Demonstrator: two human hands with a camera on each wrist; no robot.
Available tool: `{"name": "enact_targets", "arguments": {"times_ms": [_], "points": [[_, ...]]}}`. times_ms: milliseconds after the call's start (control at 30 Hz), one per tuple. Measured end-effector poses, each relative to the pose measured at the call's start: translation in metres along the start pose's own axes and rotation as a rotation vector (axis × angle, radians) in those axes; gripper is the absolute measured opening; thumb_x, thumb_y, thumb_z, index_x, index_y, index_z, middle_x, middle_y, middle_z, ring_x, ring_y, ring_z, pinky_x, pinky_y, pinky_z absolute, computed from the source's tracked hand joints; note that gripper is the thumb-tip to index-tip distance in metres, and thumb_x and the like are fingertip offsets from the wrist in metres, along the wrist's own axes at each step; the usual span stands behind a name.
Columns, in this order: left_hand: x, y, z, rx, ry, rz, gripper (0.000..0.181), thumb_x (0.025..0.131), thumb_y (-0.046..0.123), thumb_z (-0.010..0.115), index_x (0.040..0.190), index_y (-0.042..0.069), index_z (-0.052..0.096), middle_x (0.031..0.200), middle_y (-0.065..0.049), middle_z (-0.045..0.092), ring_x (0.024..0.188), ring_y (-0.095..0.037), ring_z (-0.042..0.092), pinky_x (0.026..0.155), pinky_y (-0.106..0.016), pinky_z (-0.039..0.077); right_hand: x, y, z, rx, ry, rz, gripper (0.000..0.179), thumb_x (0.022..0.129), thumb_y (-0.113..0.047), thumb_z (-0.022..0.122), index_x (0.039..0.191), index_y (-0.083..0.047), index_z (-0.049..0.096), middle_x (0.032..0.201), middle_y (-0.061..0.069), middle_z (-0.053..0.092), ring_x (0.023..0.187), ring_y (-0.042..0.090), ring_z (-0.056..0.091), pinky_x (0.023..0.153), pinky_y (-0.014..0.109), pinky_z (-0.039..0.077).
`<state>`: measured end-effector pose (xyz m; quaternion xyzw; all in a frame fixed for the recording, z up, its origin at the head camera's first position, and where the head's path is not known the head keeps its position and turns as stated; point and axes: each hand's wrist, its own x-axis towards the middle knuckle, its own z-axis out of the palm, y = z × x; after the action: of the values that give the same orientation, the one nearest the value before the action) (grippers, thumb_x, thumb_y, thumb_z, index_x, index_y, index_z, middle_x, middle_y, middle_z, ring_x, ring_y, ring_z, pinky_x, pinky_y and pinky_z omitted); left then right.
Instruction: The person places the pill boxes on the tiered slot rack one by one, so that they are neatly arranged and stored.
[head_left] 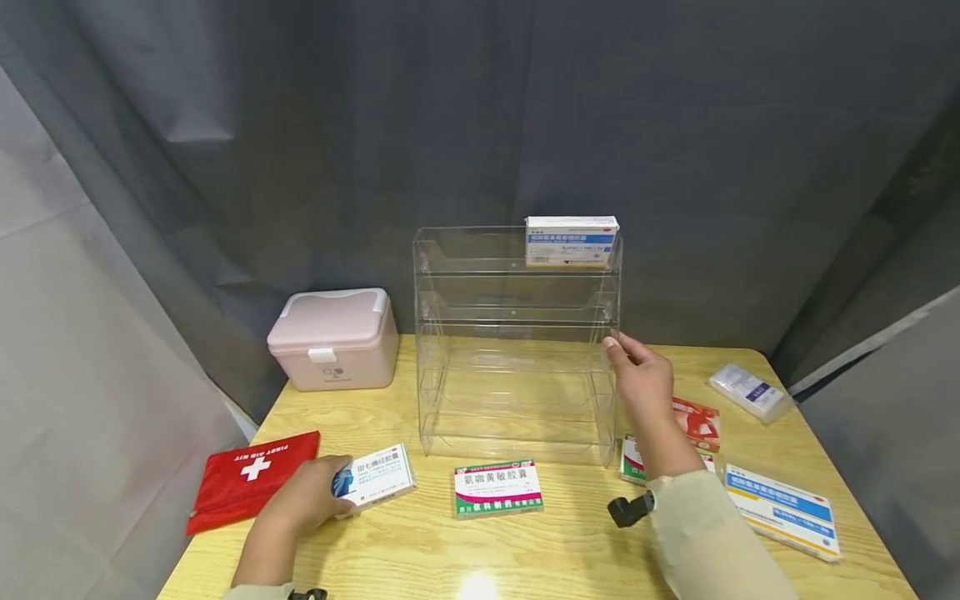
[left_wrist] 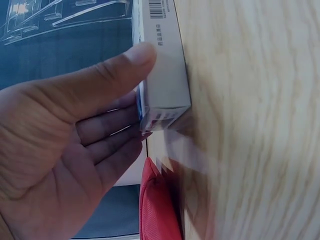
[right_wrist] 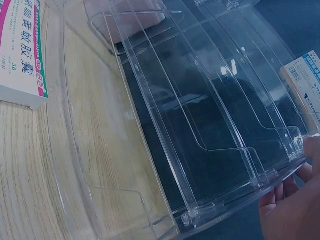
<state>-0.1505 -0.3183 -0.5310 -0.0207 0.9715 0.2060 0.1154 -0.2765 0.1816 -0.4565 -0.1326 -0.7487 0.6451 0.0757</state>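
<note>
At the left front, my left hand (head_left: 307, 498) pinches one end of a white and blue medicine box (head_left: 373, 477), thumb on its narrow side and fingers on the blue face. The left wrist view shows this box (left_wrist: 167, 75) close over the wooden table. My right hand (head_left: 643, 375) grips the right side wall of a clear acrylic tiered rack (head_left: 517, 454); in the right wrist view its fingers (right_wrist: 280, 197) wrap the rack's edge. A white and blue capsule box (head_left: 572, 243) stands in the top tier at the right. A green and white medicine box (head_left: 498, 489) lies before the rack.
A red first aid pouch (head_left: 251, 479) lies beside my left hand, with a pink lidded case (head_left: 333, 342) behind. Right of the rack lie a red box (head_left: 697, 423), another green box (head_left: 632, 460), a white and blue box (head_left: 782, 510) and a clear plastic pack (head_left: 750, 392).
</note>
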Motion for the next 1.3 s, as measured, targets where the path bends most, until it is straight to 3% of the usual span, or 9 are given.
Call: {"name": "enact_targets", "arguments": {"times_ms": [233, 467, 733, 867, 1100, 1300], "points": [[0.0, -0.002, 0.003, 0.009, 0.075, 0.041, 0.091, 0.069, 0.029, 0.105, 0.145, 0.003, 0.063, 0.136, -0.015, 0.065, 0.115, -0.029, 0.062, 0.111, -0.056, 0.055, 0.0, 0.0, 0.0, 0.0, 0.006, 0.005, 0.053, 0.108, -0.044, 0.068, 0.154, -0.017, 0.064, 0.16, 0.007, 0.06, 0.144, 0.023, 0.057, 0.12, 0.037, 0.052], [-0.007, -0.006, 0.009, -0.056, 0.15, 0.001, 0.09, 0.068, 0.03, 0.106, 0.142, 0.008, 0.058, 0.129, -0.013, 0.06, 0.115, -0.03, 0.06, 0.108, -0.053, 0.057, 0.001, 0.001, 0.002, 0.0, 0.002, -0.007, 0.054, 0.109, -0.043, 0.068, 0.154, -0.016, 0.063, 0.161, 0.008, 0.059, 0.147, 0.024, 0.056, 0.124, 0.041, 0.05], [-0.013, -0.01, 0.003, -0.088, 0.255, -0.022, 0.05, 0.085, 0.014, 0.094, 0.124, 0.008, 0.062, 0.117, -0.01, 0.069, 0.099, -0.024, 0.062, 0.09, -0.043, 0.059, 0.001, 0.0, 0.002, 0.02, 0.007, -0.004, 0.054, 0.108, -0.045, 0.069, 0.154, -0.017, 0.064, 0.162, 0.006, 0.059, 0.148, 0.022, 0.054, 0.126, 0.042, 0.048], [-0.015, -0.01, -0.002, -0.105, 0.278, -0.037, 0.04, 0.089, 0.012, 0.091, 0.12, 0.009, 0.066, 0.11, -0.007, 0.073, 0.09, -0.02, 0.063, 0.082, -0.037, 0.058, 0.001, 0.0, 0.003, 0.009, 0.017, -0.009, 0.054, 0.107, -0.045, 0.069, 0.153, -0.017, 0.065, 0.16, 0.005, 0.061, 0.145, 0.02, 0.056, 0.123, 0.039, 0.051], [-0.018, -0.009, -0.007, -0.171, 0.293, -0.036, 0.025, 0.092, 0.014, 0.088, 0.113, 0.011, 0.074, 0.106, -0.007, 0.077, 0.091, -0.021, 0.066, 0.085, -0.043, 0.063, 0.0, 0.0, 0.002, 0.016, 0.014, 0.002, 0.054, 0.108, -0.045, 0.069, 0.153, -0.017, 0.064, 0.16, 0.005, 0.061, 0.144, 0.02, 0.056, 0.122, 0.038, 0.051], [-0.021, -0.011, -0.017, -0.259, 0.338, -0.037, 0.022, 0.096, 0.014, 0.085, 0.116, 0.012, 0.077, 0.118, -0.013, 0.08, 0.098, -0.024, 0.074, 0.092, -0.045, 0.067, -0.001, 0.0, 0.001, 0.017, 0.011, 0.003, 0.053, 0.108, -0.045, 0.069, 0.153, -0.018, 0.065, 0.161, 0.006, 0.06, 0.147, 0.023, 0.055, 0.125, 0.042, 0.049]]}}
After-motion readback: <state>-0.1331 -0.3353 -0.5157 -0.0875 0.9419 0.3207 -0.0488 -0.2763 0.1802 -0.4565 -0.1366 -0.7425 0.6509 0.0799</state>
